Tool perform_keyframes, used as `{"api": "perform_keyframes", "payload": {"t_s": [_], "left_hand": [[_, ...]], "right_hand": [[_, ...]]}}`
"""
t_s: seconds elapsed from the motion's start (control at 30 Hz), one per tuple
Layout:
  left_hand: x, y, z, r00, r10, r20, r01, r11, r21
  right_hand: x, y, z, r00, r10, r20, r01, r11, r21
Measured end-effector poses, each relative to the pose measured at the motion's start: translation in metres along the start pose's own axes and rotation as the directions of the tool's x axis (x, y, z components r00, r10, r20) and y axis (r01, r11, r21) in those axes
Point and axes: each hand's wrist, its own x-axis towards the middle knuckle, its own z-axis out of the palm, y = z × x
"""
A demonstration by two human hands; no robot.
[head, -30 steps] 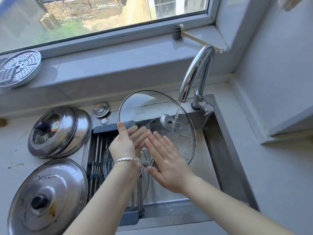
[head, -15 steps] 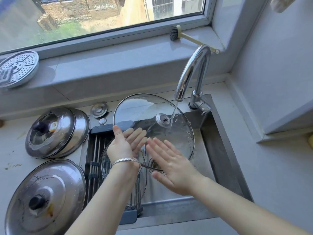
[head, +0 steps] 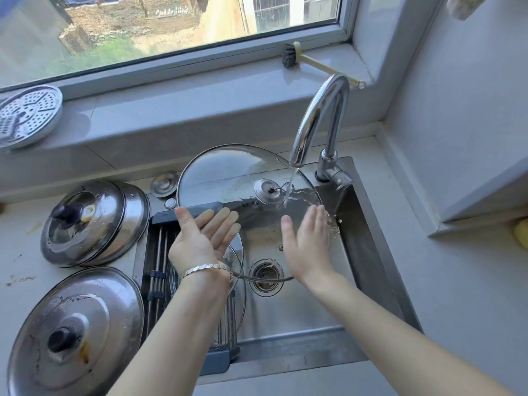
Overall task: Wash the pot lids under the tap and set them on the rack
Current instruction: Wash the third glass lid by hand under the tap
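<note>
A large glass lid (head: 225,172) with a metal knob (head: 265,191) stands tilted over the sink (head: 368,252), and water from the tap (head: 323,115) runs onto it beside the knob. My left hand (head: 200,238) lies against the lid's left part with straight fingers. My right hand (head: 305,244) is flat on the lid's right part, fingertips in the splashing water. A smaller glass lid (head: 238,298) rests on the rack (head: 157,252) under my left wrist. Two steel lids (head: 94,221) (head: 77,327) lie on the counter at the left.
A drain strainer (head: 265,277) sits in the sink floor. A small metal plug (head: 164,182) lies behind the rack. On the windowsill are a perforated steamer plate (head: 27,115) at the left and a dish brush (head: 308,62) behind the tap.
My hands have moved apart on the glass lid. The right hand slid right and up into the water stream; the left stayed near the lid's left side.
</note>
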Motion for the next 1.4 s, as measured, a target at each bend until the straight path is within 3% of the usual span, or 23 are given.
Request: {"api": "perform_keyframes", "payload": {"t_s": [0.07, 0.13, 0.3, 0.43, 0.57, 0.67, 0.77, 0.83, 0.9, 1.0, 1.23, 1.4], "left_hand": [[0.001, 0.001, 0.0, 1.0, 0.002, -0.005, -0.002, 1.0, 0.004], [0.0, 0.0, 0.001, 1.0, 0.0, -0.003, 0.0, 1.0, 0.007], [-0.004, -0.005, 0.0, 1.0, -0.019, 0.01, 0.019, 1.0, 0.012], [-0.004, -0.009, 0.0, 1.0, -0.022, 0.01, 0.022, 0.998, 0.059], [-0.009, -0.016, 0.0, 0.998, -0.037, 0.057, 0.033, 0.996, 0.077], [-0.006, -0.012, -0.005, 0.993, -0.059, 0.105, 0.046, 0.991, 0.127], [-0.008, -0.008, -0.012, 0.983, -0.1, 0.156, 0.066, 0.976, 0.209], [-0.011, -0.01, -0.014, 0.967, -0.14, 0.211, 0.087, 0.966, 0.243], [-0.013, -0.019, -0.012, 0.955, -0.165, 0.245, 0.096, 0.958, 0.271], [-0.015, -0.031, -0.006, 0.957, -0.181, 0.225, 0.116, 0.954, 0.276], [0.0, -0.032, -0.013, 0.984, -0.165, 0.072, 0.144, 0.962, 0.233], [0.001, -0.025, -0.013, 0.982, -0.155, 0.108, 0.133, 0.973, 0.186]], "right_hand": [[-0.021, -0.001, 0.009, 0.989, -0.139, 0.049, 0.142, 0.987, -0.072], [-0.024, 0.004, 0.011, 0.98, -0.185, 0.078, 0.192, 0.978, -0.084], [0.004, 0.009, 0.0, 0.999, 0.01, -0.036, -0.009, 1.0, 0.03], [-0.02, 0.017, 0.017, 1.0, -0.017, 0.007, 0.017, 1.0, -0.024], [0.005, 0.027, 0.009, 0.998, -0.02, -0.064, 0.024, 0.998, 0.051], [0.038, 0.031, -0.013, 0.992, -0.089, -0.085, 0.093, 0.995, 0.035], [0.066, 0.025, -0.041, 0.97, -0.243, 0.007, 0.243, 0.969, -0.046], [0.076, 0.009, -0.051, 0.923, -0.368, 0.116, 0.382, 0.914, -0.136], [0.072, -0.014, -0.046, 0.835, -0.493, 0.246, 0.546, 0.796, -0.26], [0.046, -0.032, -0.022, 0.745, -0.55, 0.377, 0.665, 0.653, -0.362], [-0.012, 0.027, 0.018, 0.5, -0.798, 0.336, 0.842, 0.357, -0.405], [0.005, 0.058, 0.0, 0.469, -0.818, 0.333, 0.86, 0.337, -0.384]]}}
